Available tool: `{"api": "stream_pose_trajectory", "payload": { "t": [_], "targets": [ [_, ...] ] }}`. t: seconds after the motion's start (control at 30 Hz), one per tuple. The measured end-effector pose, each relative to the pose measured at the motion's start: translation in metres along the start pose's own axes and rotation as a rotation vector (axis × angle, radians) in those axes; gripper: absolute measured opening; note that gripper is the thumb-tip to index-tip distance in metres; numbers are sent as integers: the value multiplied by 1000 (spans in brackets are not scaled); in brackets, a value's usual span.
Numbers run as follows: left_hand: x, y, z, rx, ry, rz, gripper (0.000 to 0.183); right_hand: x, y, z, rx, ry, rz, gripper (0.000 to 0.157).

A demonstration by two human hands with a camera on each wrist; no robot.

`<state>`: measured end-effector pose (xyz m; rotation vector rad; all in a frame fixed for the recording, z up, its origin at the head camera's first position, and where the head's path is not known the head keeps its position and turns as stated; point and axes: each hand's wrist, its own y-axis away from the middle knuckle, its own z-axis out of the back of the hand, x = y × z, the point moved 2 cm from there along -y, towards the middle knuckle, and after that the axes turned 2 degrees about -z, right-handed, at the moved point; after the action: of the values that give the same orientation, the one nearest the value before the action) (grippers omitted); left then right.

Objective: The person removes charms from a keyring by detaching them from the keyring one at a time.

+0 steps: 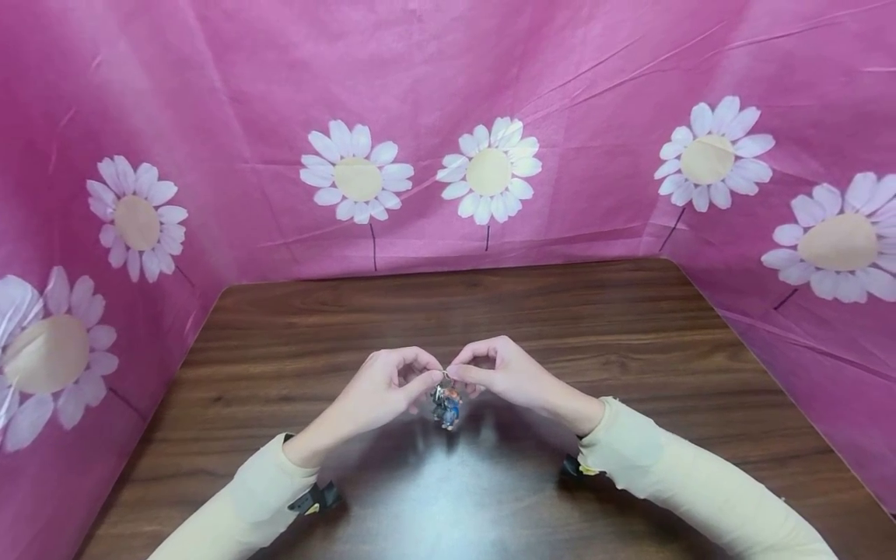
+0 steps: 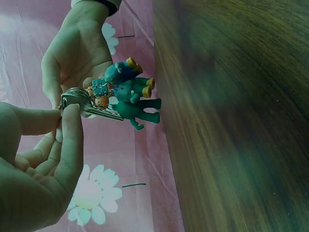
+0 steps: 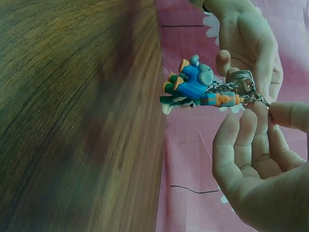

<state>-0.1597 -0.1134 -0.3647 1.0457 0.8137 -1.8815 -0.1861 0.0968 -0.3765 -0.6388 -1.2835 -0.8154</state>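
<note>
Several small figurine keychains point(image 1: 448, 411) hang over the table, dangling from metal rings and short chains. My left hand point(image 1: 383, 383) pinches the metal rings point(image 2: 75, 99) between thumb and index finger. From the other side, my right hand point(image 1: 514, 375) pinches a thin ring at the top between thumb and fingertip. In the right wrist view a blue figure point(image 3: 193, 82) shows beside an orange-and-blue one point(image 3: 222, 99). Green-looking figures point(image 2: 137, 108) with stubby limbs hang in the left wrist view. The fingertips hide part of the rings.
The brown wood-grain table point(image 1: 315, 311) lies beneath both hands. Pink cloth point(image 1: 420, 62) printed with white daisies surrounds its back and sides. Black straps with small devices point(image 1: 315, 498) sit at both wrists, by the pale sleeves.
</note>
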Motion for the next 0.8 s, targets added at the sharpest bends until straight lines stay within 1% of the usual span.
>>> {"api": "stream_pose_trajectory", "payload": {
  "t": [0.13,0.3,0.43,0.6,0.8],
  "targets": [
    [2,1,-3,17,2,16,12,1,0,-2,-14,18,23,12],
    [2,-1,-5,34,10,28,17,2,0,-2,-41,58,72,10],
    [-1,-4,-6,27,-11,45,16,2,1,-1,-55,71,86,10],
    [-2,-4,-11,23,-21,43,16,-1,3,-1,-58,78,79,9],
    [-5,-2,-5,-8,-99,46,11,-4,2,-6,-54,81,87,10]
  ]
}}
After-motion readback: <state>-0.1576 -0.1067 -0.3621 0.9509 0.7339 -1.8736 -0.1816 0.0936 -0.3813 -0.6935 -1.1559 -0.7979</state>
